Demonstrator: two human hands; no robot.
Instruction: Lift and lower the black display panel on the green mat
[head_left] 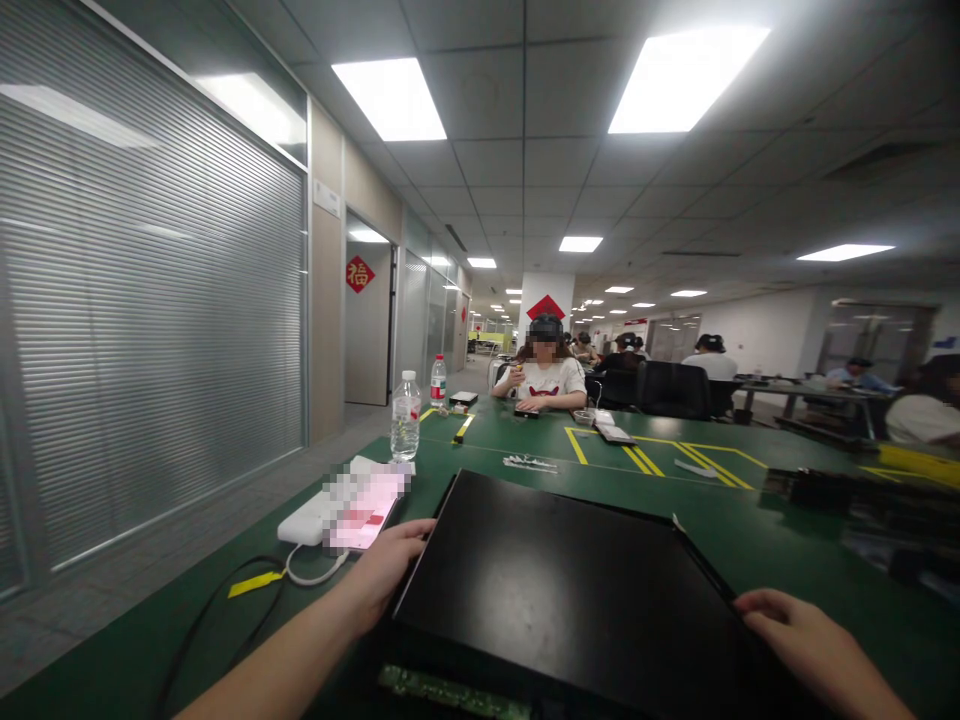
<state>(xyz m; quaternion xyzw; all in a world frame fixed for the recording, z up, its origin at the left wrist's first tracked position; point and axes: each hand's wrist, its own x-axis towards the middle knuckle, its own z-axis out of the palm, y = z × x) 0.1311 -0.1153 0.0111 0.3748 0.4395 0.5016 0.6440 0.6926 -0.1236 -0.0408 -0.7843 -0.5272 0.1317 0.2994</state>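
Black display panel (555, 580): at the green table (472, 448), between both hands, circuit board (454, 692) along its near edge.
Left hand (386, 575): fingers curled onto the panel's left edge, gripping, tips hidden.
Right hand (799, 635): fingers half bent, holding the right edge.

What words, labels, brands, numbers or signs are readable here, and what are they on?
"福": red diamond sign on the door.
Too small or blurred: labels on the near bottle and far bottle; wall plate; any markings on the circuit board.
Pixelated: phone screen.
Black panel: no text visible on its face.
No brand or number readable.
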